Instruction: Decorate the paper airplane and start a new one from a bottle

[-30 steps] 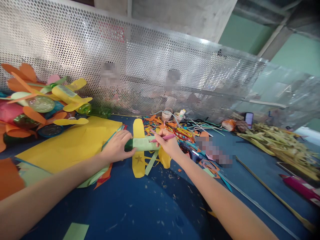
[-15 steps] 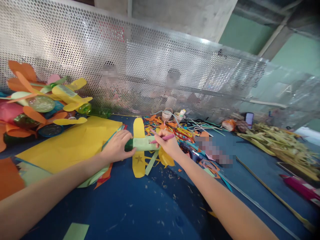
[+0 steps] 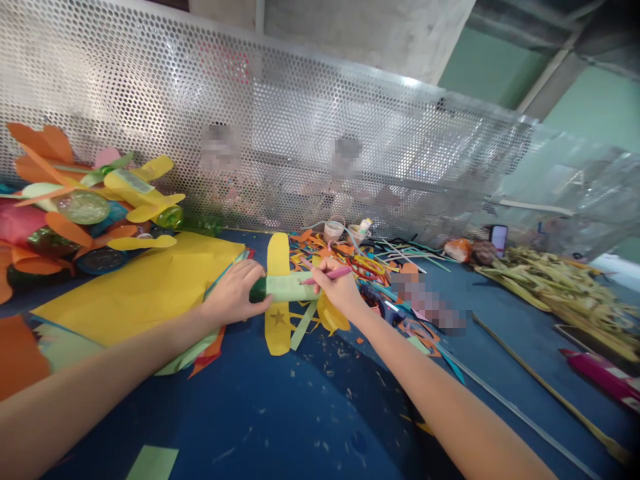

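Observation:
A green bottle wrapped in pale green paper [image 3: 287, 287] lies crosswise in front of me, with a long yellow paper wing [image 3: 278, 330] under it that bears a dark star. My left hand [image 3: 241, 292] is wrapped round the bottle's dark green left end. In my right hand [image 3: 334, 287] is a pink pen [image 3: 330, 275], its tip at the pale green paper. Yellow paper petals [image 3: 332, 317] stick out at the bottle's right end, partly behind my right hand.
Yellow paper sheets [image 3: 150, 280] lie to the left, beside a heap of paper-and-bottle planes [image 3: 80, 207]. Paper scraps and strips [image 3: 367, 263] and two small cups [image 3: 333, 231] are behind. Dry husks [image 3: 565, 287] lie right, before a perforated metal panel [image 3: 300, 120].
My right hand and the pink pen have shifted very slightly to the right. My left hand still grips the bottle in the same place.

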A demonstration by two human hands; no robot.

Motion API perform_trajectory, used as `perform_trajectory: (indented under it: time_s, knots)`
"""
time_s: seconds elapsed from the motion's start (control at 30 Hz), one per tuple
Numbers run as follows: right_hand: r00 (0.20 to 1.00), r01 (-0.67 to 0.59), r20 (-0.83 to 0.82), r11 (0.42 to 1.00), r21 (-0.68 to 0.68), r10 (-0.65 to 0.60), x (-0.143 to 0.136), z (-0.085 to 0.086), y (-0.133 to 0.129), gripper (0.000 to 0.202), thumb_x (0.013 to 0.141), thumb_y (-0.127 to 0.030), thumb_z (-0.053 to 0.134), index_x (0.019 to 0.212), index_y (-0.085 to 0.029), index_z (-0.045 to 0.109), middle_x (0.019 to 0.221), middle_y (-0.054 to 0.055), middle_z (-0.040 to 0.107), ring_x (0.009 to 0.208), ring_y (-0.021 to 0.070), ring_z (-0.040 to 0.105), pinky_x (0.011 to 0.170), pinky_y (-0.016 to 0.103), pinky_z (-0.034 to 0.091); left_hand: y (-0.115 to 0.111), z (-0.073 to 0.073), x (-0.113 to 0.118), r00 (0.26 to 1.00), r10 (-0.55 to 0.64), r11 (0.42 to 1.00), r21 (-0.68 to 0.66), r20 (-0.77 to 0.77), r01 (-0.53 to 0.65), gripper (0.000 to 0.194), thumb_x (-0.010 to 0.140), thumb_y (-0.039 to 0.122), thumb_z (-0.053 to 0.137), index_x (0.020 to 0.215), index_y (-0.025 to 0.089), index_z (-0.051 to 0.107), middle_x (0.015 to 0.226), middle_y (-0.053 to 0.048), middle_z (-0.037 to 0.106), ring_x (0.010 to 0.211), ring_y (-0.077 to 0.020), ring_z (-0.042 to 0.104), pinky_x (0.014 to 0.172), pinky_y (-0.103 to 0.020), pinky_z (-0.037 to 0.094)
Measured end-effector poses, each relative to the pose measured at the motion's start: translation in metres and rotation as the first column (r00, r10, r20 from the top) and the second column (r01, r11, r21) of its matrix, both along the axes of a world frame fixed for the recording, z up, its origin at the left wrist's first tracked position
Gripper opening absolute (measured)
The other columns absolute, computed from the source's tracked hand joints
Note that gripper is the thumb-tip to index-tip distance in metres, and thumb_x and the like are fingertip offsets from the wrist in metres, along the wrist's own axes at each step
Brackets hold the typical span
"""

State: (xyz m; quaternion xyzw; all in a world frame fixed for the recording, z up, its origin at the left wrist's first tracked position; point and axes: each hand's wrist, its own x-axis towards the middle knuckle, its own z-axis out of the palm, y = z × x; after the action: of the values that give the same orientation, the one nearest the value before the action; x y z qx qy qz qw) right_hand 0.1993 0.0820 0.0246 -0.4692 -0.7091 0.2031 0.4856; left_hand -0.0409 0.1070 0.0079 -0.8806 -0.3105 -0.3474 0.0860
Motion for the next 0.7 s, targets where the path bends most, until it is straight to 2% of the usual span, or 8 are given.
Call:
perform_trajectory:
  time_s: [0.4,0.6,0.7]
  knots:
    - [1.000,-0.023,-0.002,1.000,-0.016,0.023,-0.0007,0.0020,-0.0006,0.027,0.084,-0.038,0.051,0.063,-0.023,0.043,0.050,-0.004,0.058,0.060,0.0161,0.065,0.062,0.027,0.047,0.0004,-0.0004,-0.0003,1.000,0.004,1.000,0.000,-0.003,-0.004,0.022,0.075,0.033,0.055,0.089,0.020,0.045,0.096,-0.010,0.058,0.097,-0.0263,0.053,0.084,-0.041,0.043]
    - [0.999,-0.013,0.036,1.000,-0.009,0.014,0.0005,0.0010,0.0001,0.024,0.083,-0.028,0.051,0.061,-0.022,0.044,0.048,-0.004,0.058,0.061,0.0157,0.065,0.066,0.027,0.047,0.0013,-0.0014,-0.0005,1.000,-0.007,1.000,0.008,0.013,0.007,0.022,0.075,0.034,0.056,0.089,0.020,0.046,0.095,-0.009,0.058,0.097,-0.0271,0.054,0.082,-0.042,0.044]
    - [1.000,-0.015,0.020,1.000,-0.015,0.015,-0.0004,0.0018,-0.0004,0.026,0.084,-0.033,0.051,0.061,-0.022,0.044,0.049,-0.004,0.059,0.059,0.0153,0.065,0.065,0.027,0.047,0.0014,-0.0015,-0.0005,1.000,-0.011,1.000,0.001,0.020,0.011,0.022,0.074,0.033,0.056,0.089,0.020,0.046,0.095,-0.009,0.058,0.096,-0.0270,0.054,0.081,-0.042,0.044]
